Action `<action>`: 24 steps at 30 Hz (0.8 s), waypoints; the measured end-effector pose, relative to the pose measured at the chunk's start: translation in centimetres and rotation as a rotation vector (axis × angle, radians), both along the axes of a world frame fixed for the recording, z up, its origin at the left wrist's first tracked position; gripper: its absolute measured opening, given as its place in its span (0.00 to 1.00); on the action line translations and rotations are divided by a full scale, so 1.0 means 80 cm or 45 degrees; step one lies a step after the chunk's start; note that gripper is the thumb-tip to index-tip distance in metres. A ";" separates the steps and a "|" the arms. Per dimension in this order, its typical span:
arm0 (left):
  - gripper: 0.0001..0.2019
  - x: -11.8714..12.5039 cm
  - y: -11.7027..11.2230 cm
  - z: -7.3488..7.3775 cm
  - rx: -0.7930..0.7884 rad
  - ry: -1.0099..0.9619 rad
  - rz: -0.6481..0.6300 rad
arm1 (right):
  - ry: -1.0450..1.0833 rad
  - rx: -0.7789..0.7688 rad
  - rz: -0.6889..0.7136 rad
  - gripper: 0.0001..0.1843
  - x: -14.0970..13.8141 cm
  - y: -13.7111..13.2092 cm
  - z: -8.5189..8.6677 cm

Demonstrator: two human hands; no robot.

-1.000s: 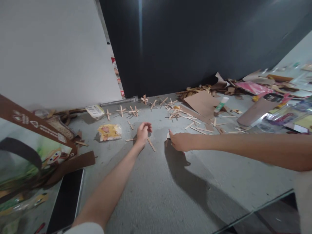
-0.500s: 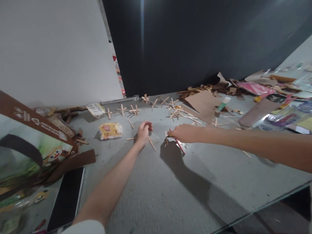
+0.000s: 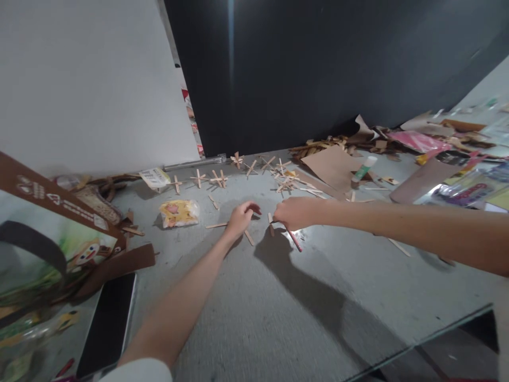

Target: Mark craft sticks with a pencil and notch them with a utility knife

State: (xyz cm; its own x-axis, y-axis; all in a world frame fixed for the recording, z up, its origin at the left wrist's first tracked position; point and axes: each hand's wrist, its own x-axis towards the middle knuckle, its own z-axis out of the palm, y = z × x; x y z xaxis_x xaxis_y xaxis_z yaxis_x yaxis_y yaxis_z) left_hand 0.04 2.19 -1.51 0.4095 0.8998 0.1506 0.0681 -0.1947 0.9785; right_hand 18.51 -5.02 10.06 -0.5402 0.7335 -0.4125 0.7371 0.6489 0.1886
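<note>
My left hand (image 3: 243, 217) is just above the table, fingers curved and apart, with nothing visible in them. It is over a wooden craft stick (image 3: 248, 237), and another craft stick (image 3: 217, 225) lies to its left. My right hand (image 3: 295, 212) is closed with its fingertips pointing down; what they pinch is hidden. Between the hands, a short wooden stick (image 3: 271, 225) lies close to the right fingertips. A thin red stick, perhaps a pencil (image 3: 295, 241), shows below the right hand, its upper end hidden.
Crossed craft sticks (image 3: 218, 179) stand along the back, near a loose stick pile (image 3: 287, 183). Brown cardboard (image 3: 328, 167), a glue stick (image 3: 363, 170) and a tumbler (image 3: 427, 178) are at right. A yellow packet (image 3: 178, 213), phone (image 3: 107, 323) and printed bag (image 3: 59, 212) are left.
My left hand has moved right, toward the short stick. My right hand has risen slightly and stays closed. The sticks on the table keep their places.
</note>
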 end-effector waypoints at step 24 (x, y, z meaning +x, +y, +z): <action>0.16 0.001 -0.010 0.010 0.205 0.188 -0.193 | -0.003 -0.137 0.089 0.12 0.000 0.021 0.017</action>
State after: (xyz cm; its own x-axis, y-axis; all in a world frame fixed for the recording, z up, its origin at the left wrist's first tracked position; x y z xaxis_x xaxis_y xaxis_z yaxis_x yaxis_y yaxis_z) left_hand 0.14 1.38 -0.74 0.5660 0.7957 0.2158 0.1657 -0.3662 0.9157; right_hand 18.48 -3.30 11.39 -0.5873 0.6458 -0.4878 0.6892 0.7151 0.1169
